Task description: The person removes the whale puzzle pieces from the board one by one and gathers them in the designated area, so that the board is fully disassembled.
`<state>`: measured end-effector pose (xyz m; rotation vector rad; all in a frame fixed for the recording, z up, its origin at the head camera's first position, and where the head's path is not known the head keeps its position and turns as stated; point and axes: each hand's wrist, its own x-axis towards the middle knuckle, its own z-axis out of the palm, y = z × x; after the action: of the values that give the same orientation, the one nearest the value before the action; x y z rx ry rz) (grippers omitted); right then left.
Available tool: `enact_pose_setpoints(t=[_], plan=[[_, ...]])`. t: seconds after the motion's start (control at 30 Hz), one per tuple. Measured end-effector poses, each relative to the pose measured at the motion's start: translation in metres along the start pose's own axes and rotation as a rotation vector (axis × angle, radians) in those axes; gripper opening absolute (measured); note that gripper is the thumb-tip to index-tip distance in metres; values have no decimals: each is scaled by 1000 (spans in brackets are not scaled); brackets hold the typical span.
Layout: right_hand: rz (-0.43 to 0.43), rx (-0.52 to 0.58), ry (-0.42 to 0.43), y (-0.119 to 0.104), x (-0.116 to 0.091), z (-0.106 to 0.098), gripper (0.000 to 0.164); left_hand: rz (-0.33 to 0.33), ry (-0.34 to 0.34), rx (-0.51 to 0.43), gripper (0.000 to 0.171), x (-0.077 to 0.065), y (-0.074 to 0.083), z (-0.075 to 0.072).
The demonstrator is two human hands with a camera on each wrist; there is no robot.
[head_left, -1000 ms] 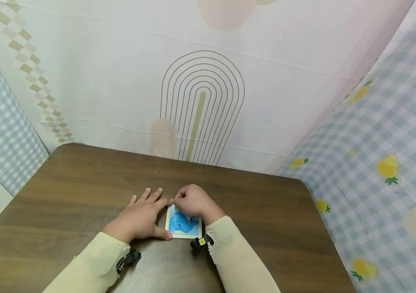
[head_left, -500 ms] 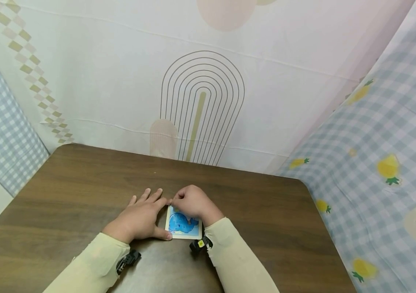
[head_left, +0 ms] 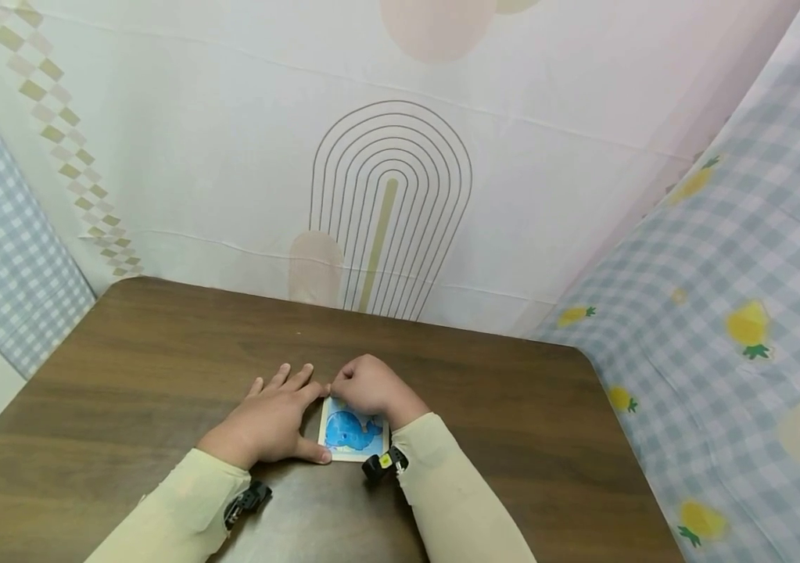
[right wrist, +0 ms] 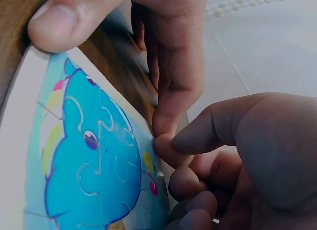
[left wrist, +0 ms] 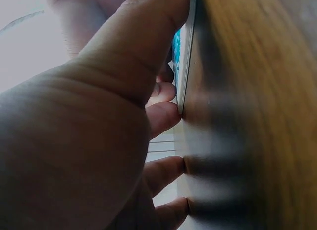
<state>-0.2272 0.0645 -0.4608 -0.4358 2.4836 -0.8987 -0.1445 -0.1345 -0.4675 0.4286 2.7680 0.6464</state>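
A small jigsaw puzzle (head_left: 349, 428) with a blue whale picture lies flat on the table in a pale frame. My left hand (head_left: 262, 422) is spread at its left side, the thumb on the near left corner and the index fingertip at the far left corner. In the left wrist view, the puzzle's edge (left wrist: 186, 67) shows beyond my thumb. My right hand (head_left: 374, 385) bends over the far part, its curled fingertips touching the puzzle's far left edge. In the right wrist view, thumb and index finger (right wrist: 171, 150) meet there; nothing shows between them, and the other fingers are curled.
The brown wooden table (head_left: 498, 414) stretches around the puzzle. Behind it hangs a white patterned cloth (head_left: 231, 156), and a blue checked cloth (head_left: 695, 313) hangs at the right. Black cameras are worn on both wrists.
My right fingertips have shifted slightly left along the puzzle's far edge, up to the left index fingertip. The left hand and the puzzle have stayed almost still.
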Motion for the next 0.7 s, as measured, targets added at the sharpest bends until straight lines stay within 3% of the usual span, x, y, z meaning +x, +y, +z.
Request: enact_pose_setpoints(t=[0.13, 0.37, 0.7], plan=[[0, -17, -19, 1, -1, -2, 53, -2, 1, -1, 110, -1, 1, 0], [-20, -88, 69, 3, -9, -3, 48, 1, 0, 1, 110, 0, 0, 0], [-44, -80, 91, 2, -16, 1, 49, -3, 1, 4, 110, 0, 1, 0]])
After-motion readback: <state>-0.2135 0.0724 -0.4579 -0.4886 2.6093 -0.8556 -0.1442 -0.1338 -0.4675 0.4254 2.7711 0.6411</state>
